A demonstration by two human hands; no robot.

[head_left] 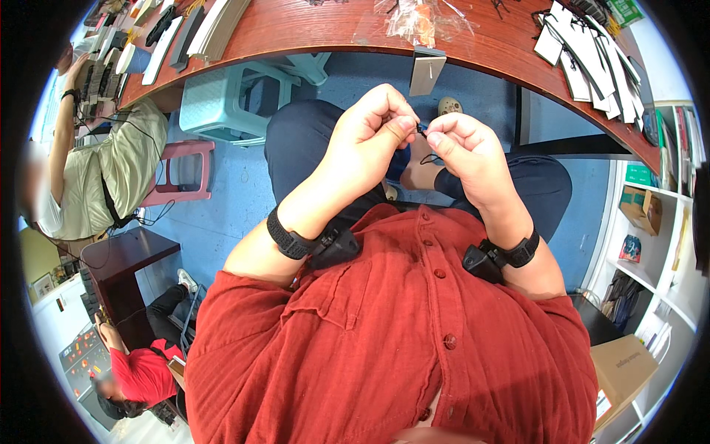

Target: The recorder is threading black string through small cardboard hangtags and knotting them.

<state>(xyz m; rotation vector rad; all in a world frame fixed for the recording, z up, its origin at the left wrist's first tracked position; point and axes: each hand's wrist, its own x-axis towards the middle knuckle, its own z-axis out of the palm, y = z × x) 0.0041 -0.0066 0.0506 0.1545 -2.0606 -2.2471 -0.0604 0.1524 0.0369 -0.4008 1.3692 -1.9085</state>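
Above my lap, both hands are raised close together with a thin black cord point(430, 158) between them. My left hand point(373, 133) pinches the cord between thumb and forefinger. Opposite it, my right hand point(471, 155) also has thumb and fingertips pressed together on the cord. A small loop of it hangs below the fingertips. The bit between the fingers is dark and too small to make out. Just beyond the hands, a narrow pale block point(427, 72) juts from the table's near edge.
White strips with black cords point(592, 63) lie on the wooden table point(325, 26) at right, clear plastic wrapping point(421, 21) in the middle, stacked pale strips point(216, 31) at left. Light-blue stools point(214, 103) and a pink stool point(181, 166) stand left, near a seated person point(111, 155). Shelves point(662, 288) stand right.
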